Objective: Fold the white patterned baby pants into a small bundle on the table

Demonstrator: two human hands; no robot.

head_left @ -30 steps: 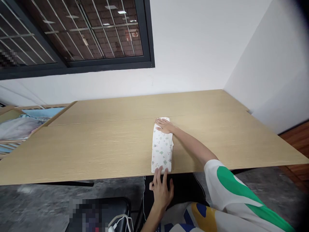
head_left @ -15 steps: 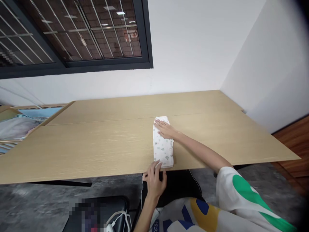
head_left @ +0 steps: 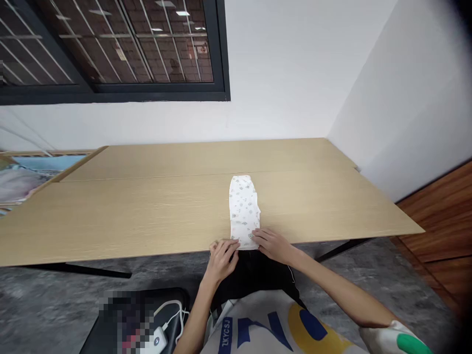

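Observation:
A white printed cloth (head_left: 243, 209), folded into a long narrow strip, lies on the wooden table (head_left: 147, 216) and reaches its near edge. My left hand (head_left: 223, 258) pinches the strip's near left corner at the table edge. My right hand (head_left: 275, 244) pinches the near right corner, fingers curled on the fabric. Both hands sit side by side at the strip's near end.
The table runs up to white walls at the back and right. A wooden cot (head_left: 25, 169) with bedding stands at the left. A dark window (head_left: 110, 49) is above. A black stool (head_left: 147, 319) with a white cable and charger stands below left.
My right hand slid from the far end of the strip down to its near end. My left hand shifted onto the near left corner. The view tilted slightly.

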